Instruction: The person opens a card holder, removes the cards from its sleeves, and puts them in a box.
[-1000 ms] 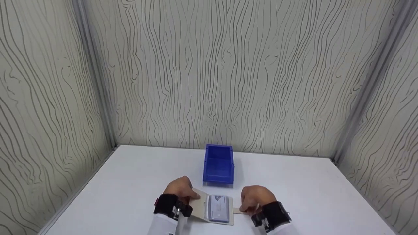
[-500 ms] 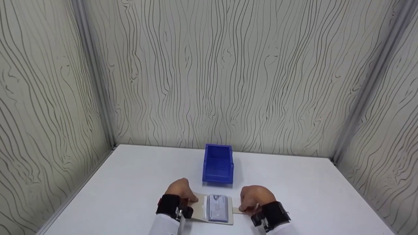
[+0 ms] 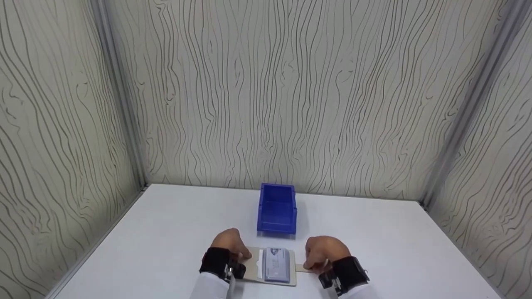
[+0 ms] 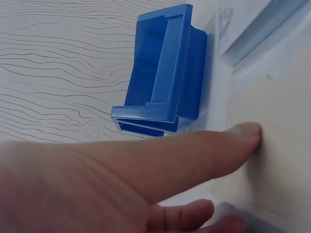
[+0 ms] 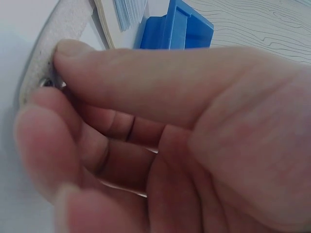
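Here's the white table (image 3: 174, 232) spread before you, the blue bin (image 3: 277, 207) standing just beyond your work. Your left hand (image 3: 227, 241) pinches the cover of the beige card holder (image 3: 252, 268), lying open between your hands; your right hand (image 3: 328, 248) pinches its strap. The card stack (image 3: 277, 265) sits on the right half. Easy now: I'd hold the cover level and the strap (image 3: 301, 268) gently, so nothing slides or creases. The head view gives you the whole layout; only the right wrist view picks out the metal snap (image 5: 46, 82).
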Tool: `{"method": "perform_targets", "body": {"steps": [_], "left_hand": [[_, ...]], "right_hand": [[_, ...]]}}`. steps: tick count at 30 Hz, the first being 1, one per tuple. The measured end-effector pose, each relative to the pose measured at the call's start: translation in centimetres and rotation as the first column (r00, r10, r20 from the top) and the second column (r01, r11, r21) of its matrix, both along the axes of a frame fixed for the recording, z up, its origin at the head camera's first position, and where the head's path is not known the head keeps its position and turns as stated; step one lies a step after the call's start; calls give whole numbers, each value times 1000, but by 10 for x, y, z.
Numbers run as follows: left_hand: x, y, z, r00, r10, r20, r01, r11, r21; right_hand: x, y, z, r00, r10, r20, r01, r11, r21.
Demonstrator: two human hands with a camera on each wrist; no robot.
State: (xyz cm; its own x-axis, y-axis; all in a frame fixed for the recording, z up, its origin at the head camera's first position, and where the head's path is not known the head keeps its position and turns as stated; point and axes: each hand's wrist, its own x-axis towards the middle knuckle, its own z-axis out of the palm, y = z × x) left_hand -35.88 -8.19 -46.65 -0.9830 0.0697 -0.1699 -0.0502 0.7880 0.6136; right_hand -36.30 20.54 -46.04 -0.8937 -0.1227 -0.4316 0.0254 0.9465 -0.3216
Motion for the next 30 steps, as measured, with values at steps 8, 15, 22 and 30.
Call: {"method": "perform_targets", "body": {"steps": [8, 15, 22, 30], "left_hand": [[-1, 0, 0, 1000, -16, 13, 16, 999, -30], [-2, 0, -1, 999, -44, 9, 45, 998, -37], [0, -1, -3, 999, -50, -13, 50, 999, -7], [-2, -1, -4, 999, -45, -2, 45, 999, -9]], "right_hand": [[0, 0, 0, 1000, -15, -2, 15, 999, -43], [-1, 2, -1, 999, -31, 8, 32, 995, -98], [-2, 3, -2, 1000, -13, -11, 11, 995, -97], [1, 2, -1, 999, -16, -36, 12, 995, -96]]}}
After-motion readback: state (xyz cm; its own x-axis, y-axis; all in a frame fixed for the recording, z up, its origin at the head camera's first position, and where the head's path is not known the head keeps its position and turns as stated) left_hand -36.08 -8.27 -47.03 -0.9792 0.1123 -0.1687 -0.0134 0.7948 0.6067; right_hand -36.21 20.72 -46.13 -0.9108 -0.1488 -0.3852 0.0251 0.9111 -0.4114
